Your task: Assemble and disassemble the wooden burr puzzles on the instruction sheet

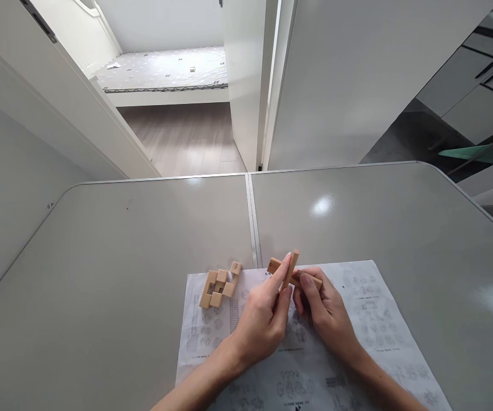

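Note:
My left hand (267, 311) grips an upright wooden puzzle stick (292, 265) between its thumb and fingers. My right hand (325, 311) pinches a second wooden puzzle stick (315, 280), which lies crosswise against the first. The reddish-brown end of a wooden piece (273, 265) shows to the left of the upright stick; I cannot tell whether it belongs to the crosswise one. Left of my hands, several notched wooden puzzle pieces (216, 299) rest close together on the printed instruction sheet (357, 319). My fingers partly hide where the held sticks meet.
The sheet lies on a grey table (100, 274) with a metal seam (252, 220) down its middle. Past the far edge are an open door (246, 74) and a bed (164, 71). Dark-handled cabinets (464, 80) stand at the far right.

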Demonstrator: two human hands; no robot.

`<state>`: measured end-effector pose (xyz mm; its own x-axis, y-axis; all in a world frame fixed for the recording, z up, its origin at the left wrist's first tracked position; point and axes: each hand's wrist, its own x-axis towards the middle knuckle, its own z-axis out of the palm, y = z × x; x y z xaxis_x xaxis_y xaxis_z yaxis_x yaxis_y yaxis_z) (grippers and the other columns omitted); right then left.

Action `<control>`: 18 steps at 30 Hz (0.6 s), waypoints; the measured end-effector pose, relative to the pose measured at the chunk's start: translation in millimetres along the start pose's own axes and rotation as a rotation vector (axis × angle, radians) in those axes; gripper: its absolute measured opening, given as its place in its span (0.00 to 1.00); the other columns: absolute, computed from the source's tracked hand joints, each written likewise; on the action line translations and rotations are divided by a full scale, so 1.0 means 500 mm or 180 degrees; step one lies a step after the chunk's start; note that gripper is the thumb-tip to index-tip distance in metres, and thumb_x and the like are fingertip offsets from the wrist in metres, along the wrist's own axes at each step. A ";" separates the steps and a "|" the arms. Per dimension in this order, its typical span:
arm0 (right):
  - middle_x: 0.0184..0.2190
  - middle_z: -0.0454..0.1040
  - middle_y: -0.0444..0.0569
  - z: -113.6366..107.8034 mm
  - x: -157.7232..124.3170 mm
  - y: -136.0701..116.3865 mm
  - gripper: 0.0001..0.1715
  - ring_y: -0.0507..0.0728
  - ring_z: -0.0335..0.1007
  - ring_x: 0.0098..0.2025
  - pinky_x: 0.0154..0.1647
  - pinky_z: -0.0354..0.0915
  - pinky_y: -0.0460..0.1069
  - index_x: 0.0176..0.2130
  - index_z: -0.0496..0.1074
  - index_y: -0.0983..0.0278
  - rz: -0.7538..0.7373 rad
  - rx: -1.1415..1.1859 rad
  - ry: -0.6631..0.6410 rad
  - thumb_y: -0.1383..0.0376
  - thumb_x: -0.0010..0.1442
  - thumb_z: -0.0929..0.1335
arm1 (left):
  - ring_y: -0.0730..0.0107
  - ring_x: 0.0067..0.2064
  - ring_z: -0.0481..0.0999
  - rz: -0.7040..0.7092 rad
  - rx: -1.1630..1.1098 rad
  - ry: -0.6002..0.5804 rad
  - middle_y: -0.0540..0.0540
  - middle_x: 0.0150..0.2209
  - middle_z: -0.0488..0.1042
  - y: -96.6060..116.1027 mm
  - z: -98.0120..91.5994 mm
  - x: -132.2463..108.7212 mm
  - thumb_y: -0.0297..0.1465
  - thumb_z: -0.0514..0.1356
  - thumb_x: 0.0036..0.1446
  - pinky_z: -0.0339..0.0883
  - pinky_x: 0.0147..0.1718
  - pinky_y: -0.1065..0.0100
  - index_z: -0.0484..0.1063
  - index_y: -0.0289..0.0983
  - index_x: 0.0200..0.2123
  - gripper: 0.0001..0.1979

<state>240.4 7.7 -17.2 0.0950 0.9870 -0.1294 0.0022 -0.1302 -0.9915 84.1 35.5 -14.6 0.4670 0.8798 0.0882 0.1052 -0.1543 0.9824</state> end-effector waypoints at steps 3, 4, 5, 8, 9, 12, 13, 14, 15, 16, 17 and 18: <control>0.19 0.64 0.37 -0.001 0.000 -0.001 0.22 0.52 0.59 0.21 0.25 0.62 0.47 0.40 0.69 0.60 -0.0043 -0.0070 0.0014 0.47 0.78 0.62 | 0.62 0.44 0.79 0.0035 0.0011 0.0013 0.37 0.50 0.83 0.000 0.000 -0.001 0.35 0.51 0.78 0.78 0.48 0.61 0.55 0.40 0.78 0.29; 0.19 0.64 0.37 -0.001 0.000 0.000 0.22 0.52 0.59 0.21 0.25 0.61 0.47 0.40 0.69 0.59 -0.0046 -0.0089 0.0022 0.47 0.78 0.62 | 0.61 0.45 0.79 0.0045 0.0015 0.0021 0.37 0.52 0.83 0.000 0.000 -0.001 0.35 0.51 0.78 0.78 0.49 0.61 0.55 0.41 0.78 0.29; 0.19 0.64 0.37 0.000 -0.001 0.000 0.22 0.52 0.59 0.21 0.25 0.62 0.47 0.40 0.69 0.59 -0.0049 -0.0110 0.0030 0.47 0.78 0.62 | 0.61 0.46 0.80 0.0048 0.0021 0.0034 0.36 0.52 0.83 0.000 0.001 -0.001 0.35 0.51 0.78 0.78 0.49 0.60 0.55 0.40 0.78 0.29; 0.19 0.63 0.37 0.000 -0.001 -0.001 0.23 0.52 0.59 0.21 0.25 0.62 0.47 0.40 0.70 0.60 -0.0048 -0.0178 0.0071 0.47 0.77 0.62 | 0.61 0.46 0.81 0.0047 0.0022 0.0052 0.36 0.53 0.83 -0.001 0.002 -0.001 0.34 0.50 0.78 0.78 0.51 0.59 0.55 0.39 0.77 0.29; 0.19 0.63 0.37 -0.001 -0.001 -0.002 0.22 0.52 0.59 0.21 0.25 0.62 0.47 0.40 0.70 0.60 -0.0057 -0.0194 0.0072 0.47 0.77 0.62 | 0.61 0.47 0.81 0.0051 0.0020 0.0055 0.36 0.53 0.83 -0.001 0.003 -0.001 0.34 0.50 0.78 0.78 0.52 0.59 0.55 0.40 0.77 0.28; 0.19 0.62 0.37 -0.003 0.001 -0.006 0.23 0.52 0.58 0.21 0.23 0.61 0.47 0.41 0.71 0.61 -0.0107 -0.0230 0.0047 0.46 0.77 0.63 | 0.58 0.51 0.82 0.0080 0.0016 0.0061 0.37 0.53 0.83 0.000 0.002 -0.001 0.34 0.51 0.78 0.78 0.54 0.57 0.56 0.41 0.77 0.28; 0.19 0.62 0.37 -0.004 0.001 -0.007 0.23 0.52 0.57 0.20 0.23 0.60 0.47 0.41 0.72 0.61 -0.0119 -0.0241 0.0037 0.46 0.77 0.63 | 0.58 0.52 0.81 0.0084 0.0017 0.0067 0.37 0.53 0.83 0.000 0.002 -0.001 0.34 0.51 0.78 0.78 0.55 0.57 0.56 0.41 0.77 0.28; 0.19 0.62 0.37 -0.005 0.001 -0.008 0.23 0.52 0.57 0.20 0.23 0.60 0.47 0.41 0.72 0.61 -0.0121 -0.0254 0.0030 0.46 0.77 0.63 | 0.57 0.53 0.81 0.0085 0.0019 0.0065 0.37 0.54 0.83 0.001 0.002 -0.001 0.34 0.51 0.78 0.78 0.55 0.57 0.56 0.41 0.77 0.28; 0.19 0.61 0.37 -0.005 0.002 -0.009 0.23 0.52 0.57 0.20 0.23 0.60 0.47 0.41 0.72 0.61 -0.0117 -0.0267 0.0023 0.46 0.77 0.63 | 0.57 0.53 0.82 0.0084 0.0023 0.0067 0.37 0.54 0.83 0.002 0.001 -0.001 0.33 0.51 0.78 0.78 0.55 0.56 0.57 0.41 0.77 0.28; 0.19 0.61 0.37 -0.006 0.002 -0.009 0.23 0.51 0.57 0.20 0.22 0.60 0.47 0.41 0.72 0.61 -0.0111 -0.0281 0.0015 0.46 0.77 0.63 | 0.57 0.53 0.82 0.0083 0.0026 0.0069 0.37 0.55 0.83 0.002 0.001 -0.001 0.33 0.51 0.78 0.78 0.55 0.56 0.57 0.41 0.77 0.28; 0.19 0.61 0.37 -0.006 0.002 -0.009 0.23 0.51 0.57 0.20 0.23 0.60 0.47 0.42 0.72 0.61 -0.0106 -0.0295 0.0011 0.46 0.77 0.63 | 0.57 0.53 0.82 0.0080 0.0030 0.0073 0.37 0.55 0.83 0.003 0.001 -0.001 0.33 0.51 0.77 0.79 0.55 0.56 0.57 0.41 0.77 0.28; 0.19 0.61 0.37 -0.006 0.002 -0.008 0.24 0.52 0.57 0.20 0.23 0.60 0.47 0.42 0.72 0.61 -0.0102 -0.0305 0.0013 0.46 0.77 0.63 | 0.57 0.53 0.82 0.0079 0.0033 0.0075 0.37 0.56 0.83 0.003 0.001 -0.001 0.33 0.51 0.78 0.79 0.55 0.56 0.57 0.40 0.77 0.28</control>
<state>243.6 8.8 -13.4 0.0975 0.9905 -0.0972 0.1005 -0.1070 -0.9892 84.4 34.4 -13.3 0.4487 0.8860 0.1166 0.1031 -0.1809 0.9781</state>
